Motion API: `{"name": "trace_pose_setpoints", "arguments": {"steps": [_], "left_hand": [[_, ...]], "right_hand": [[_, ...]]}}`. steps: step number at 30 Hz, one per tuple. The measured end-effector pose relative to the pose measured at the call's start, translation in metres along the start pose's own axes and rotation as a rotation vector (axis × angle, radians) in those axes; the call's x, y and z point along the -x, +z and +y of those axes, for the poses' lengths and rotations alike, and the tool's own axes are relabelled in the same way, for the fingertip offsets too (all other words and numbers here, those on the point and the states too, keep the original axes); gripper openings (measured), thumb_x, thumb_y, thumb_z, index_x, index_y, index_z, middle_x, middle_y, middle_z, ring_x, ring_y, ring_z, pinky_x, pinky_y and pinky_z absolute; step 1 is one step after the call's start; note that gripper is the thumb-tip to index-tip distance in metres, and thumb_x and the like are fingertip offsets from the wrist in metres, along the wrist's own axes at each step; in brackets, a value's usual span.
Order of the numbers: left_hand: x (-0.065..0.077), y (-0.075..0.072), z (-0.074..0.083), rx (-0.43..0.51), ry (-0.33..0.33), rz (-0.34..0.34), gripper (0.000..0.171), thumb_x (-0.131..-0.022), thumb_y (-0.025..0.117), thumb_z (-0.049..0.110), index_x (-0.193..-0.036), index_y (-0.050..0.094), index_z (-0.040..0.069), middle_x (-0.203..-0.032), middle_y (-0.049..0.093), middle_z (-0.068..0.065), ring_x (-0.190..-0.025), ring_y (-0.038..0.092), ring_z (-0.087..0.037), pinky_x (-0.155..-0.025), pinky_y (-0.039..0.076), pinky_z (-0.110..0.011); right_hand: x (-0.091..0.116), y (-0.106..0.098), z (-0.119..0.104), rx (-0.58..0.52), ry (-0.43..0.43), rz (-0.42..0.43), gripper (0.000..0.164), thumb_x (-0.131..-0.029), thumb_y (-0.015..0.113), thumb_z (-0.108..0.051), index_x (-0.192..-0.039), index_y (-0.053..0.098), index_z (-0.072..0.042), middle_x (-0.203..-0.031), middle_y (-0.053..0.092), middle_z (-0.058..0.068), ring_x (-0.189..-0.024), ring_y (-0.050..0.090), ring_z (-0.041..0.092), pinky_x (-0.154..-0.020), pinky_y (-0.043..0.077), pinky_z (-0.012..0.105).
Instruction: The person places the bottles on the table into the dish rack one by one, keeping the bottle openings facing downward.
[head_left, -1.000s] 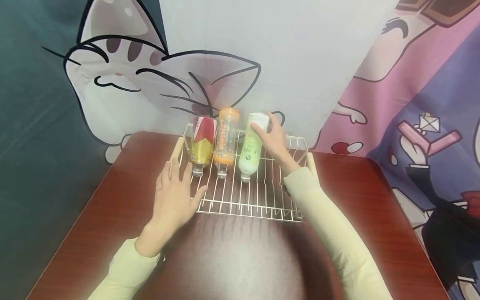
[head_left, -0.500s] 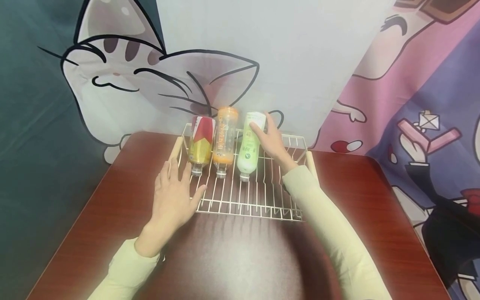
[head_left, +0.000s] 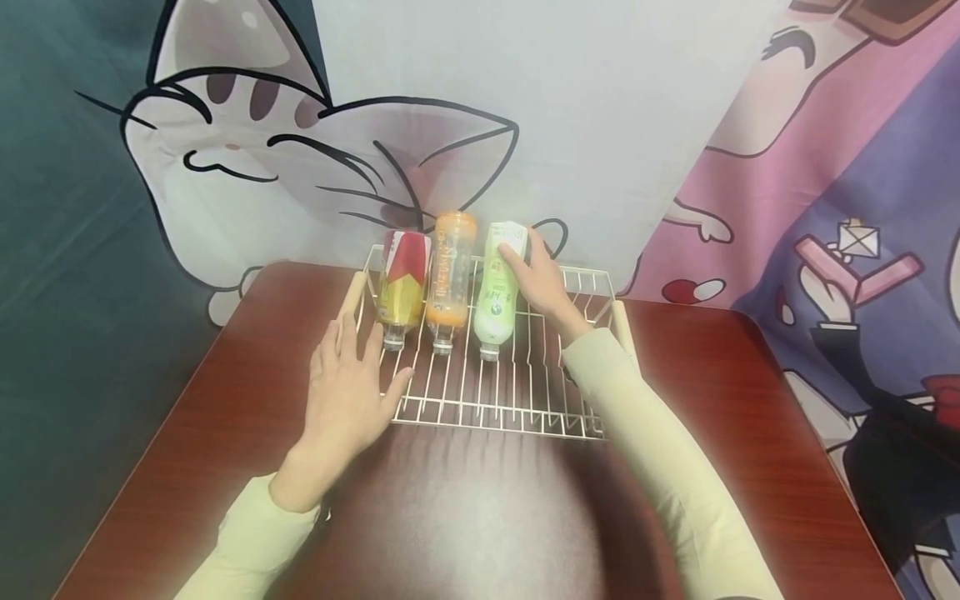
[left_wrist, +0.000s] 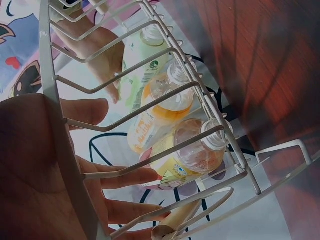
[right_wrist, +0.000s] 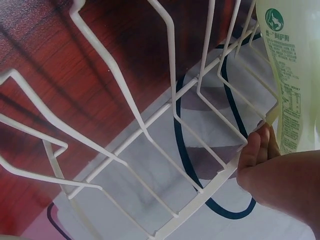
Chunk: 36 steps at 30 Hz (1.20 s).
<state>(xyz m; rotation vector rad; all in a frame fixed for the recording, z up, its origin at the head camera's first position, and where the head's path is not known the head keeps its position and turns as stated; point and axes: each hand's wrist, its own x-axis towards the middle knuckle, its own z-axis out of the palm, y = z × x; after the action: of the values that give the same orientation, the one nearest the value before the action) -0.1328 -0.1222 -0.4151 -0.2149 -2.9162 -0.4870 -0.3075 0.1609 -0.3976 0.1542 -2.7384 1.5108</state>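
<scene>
In the head view my right hand [head_left: 540, 279] holds the base end of a pale green bottle [head_left: 497, 308], thumb across its front and fingers on its far right side. The bottle leans neck down in a white wire rack [head_left: 495, 418]. The right wrist view shows the same green bottle [right_wrist: 292, 85] at the right edge. My left hand [head_left: 345, 400] rests at the rack's front left corner, fingers extended and spread. Left of the green bottle, an orange-capped-base clear bottle [head_left: 450, 275] and a red-and-yellow labelled bottle [head_left: 402, 283] also stand neck down in the rack.
The rack has wooden handles, the left handle [head_left: 356, 293] and the right handle [head_left: 622, 329]. It stands on a reddish-brown table [head_left: 480, 517]. Behind hangs a cartoon-printed cloth [head_left: 600, 125], close to the rack's back.
My right hand and the green bottle's base have shifted slightly left, towards the orange bottle. The left hand and the other two bottles stay essentially in place.
</scene>
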Motion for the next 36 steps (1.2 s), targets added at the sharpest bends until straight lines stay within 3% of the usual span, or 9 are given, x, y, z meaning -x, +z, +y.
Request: {"name": "trace_pose_setpoints", "arguments": {"steps": [7, 14, 21, 28, 36], "left_hand": [[-0.0013, 0.0005, -0.0003, -0.011, -0.003, 0.0, 0.078, -0.107, 0.063, 0.047, -0.164, 0.045, -0.004, -0.171, 0.027, -0.042, -0.16, 0.025, -0.06, -0.126, 0.029, -0.075], [-0.0007, -0.0002, -0.0002, -0.002, -0.004, -0.01, 0.079, -0.107, 0.063, 0.046, -0.164, 0.044, -0.005, -0.172, 0.026, -0.042, -0.161, 0.023, -0.06, -0.126, 0.027, -0.075], [0.0, -0.001, -0.0003, -0.005, 0.001, -0.005, 0.079, -0.107, 0.063, 0.046, -0.164, 0.045, -0.005, -0.172, 0.026, -0.042, -0.16, 0.024, -0.061, -0.126, 0.029, -0.075], [-0.0002, -0.0006, -0.0007, -0.012, 0.002, -0.003, 0.079, -0.107, 0.063, 0.047, -0.163, 0.045, -0.005, -0.17, 0.028, -0.044, -0.16, 0.025, -0.061, -0.125, 0.029, -0.076], [0.0, -0.0013, 0.0001, -0.015, -0.001, -0.011, 0.08, -0.107, 0.062, 0.047, -0.164, 0.044, -0.005, -0.171, 0.027, -0.043, -0.16, 0.025, -0.061, -0.125, 0.029, -0.075]], "right_hand": [[-0.0005, -0.0006, 0.0009, 0.005, 0.01, 0.009, 0.086, -0.112, 0.051, -0.061, -0.178, 0.021, -0.014, -0.177, 0.038, 0.02, -0.163, 0.035, 0.046, -0.133, 0.023, 0.066], [-0.0013, -0.0011, 0.0017, 0.037, 0.046, -0.001, 0.093, -0.11, 0.05, -0.064, -0.178, 0.015, -0.012, -0.182, 0.024, 0.022, -0.166, 0.028, 0.047, -0.132, 0.024, 0.067], [-0.0016, -0.0015, 0.0022, 0.049, 0.037, -0.011, 0.091, -0.111, 0.05, -0.063, -0.178, 0.016, -0.011, -0.181, 0.027, 0.022, -0.165, 0.029, 0.048, -0.132, 0.026, 0.067], [-0.0035, -0.0017, 0.0027, 0.058, 0.003, 0.006, 0.087, -0.112, 0.052, -0.057, -0.176, 0.021, -0.008, -0.174, 0.038, 0.027, -0.158, 0.041, 0.049, -0.13, 0.033, 0.064], [-0.0031, -0.0041, 0.0015, 0.053, 0.015, -0.019, 0.089, -0.112, 0.05, -0.059, -0.177, 0.018, -0.008, -0.178, 0.032, 0.025, -0.162, 0.037, 0.047, -0.131, 0.03, 0.064]]}}
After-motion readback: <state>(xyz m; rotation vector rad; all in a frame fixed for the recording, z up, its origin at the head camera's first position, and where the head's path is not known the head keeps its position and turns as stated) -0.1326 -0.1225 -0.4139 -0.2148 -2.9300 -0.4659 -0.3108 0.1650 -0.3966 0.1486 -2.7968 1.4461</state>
